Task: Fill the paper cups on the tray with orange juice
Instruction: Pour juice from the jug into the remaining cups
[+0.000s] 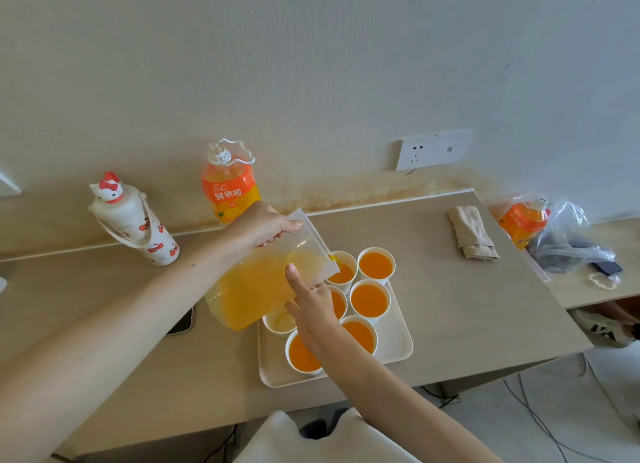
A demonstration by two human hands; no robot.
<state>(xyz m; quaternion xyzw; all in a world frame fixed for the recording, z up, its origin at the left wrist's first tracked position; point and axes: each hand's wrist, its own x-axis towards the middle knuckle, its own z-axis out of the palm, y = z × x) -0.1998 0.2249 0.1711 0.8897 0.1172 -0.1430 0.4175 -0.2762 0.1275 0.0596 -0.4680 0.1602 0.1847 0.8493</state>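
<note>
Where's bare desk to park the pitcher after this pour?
Bare desk right of the tray, in front of the folded cloth; also the strip between juice bottle and cloth. Crowded: tray, full of cups; phone left of it.

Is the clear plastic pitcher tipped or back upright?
Tipped. The clear plastic pitcher leans spout-down over the far-left white paper cup, juice running in; the left hand grips it, the right hand touches its side.

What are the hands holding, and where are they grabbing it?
A clear juice jug. The left hand grips its top rim; the right hand touches its side near the spout with a straight finger.
</note>
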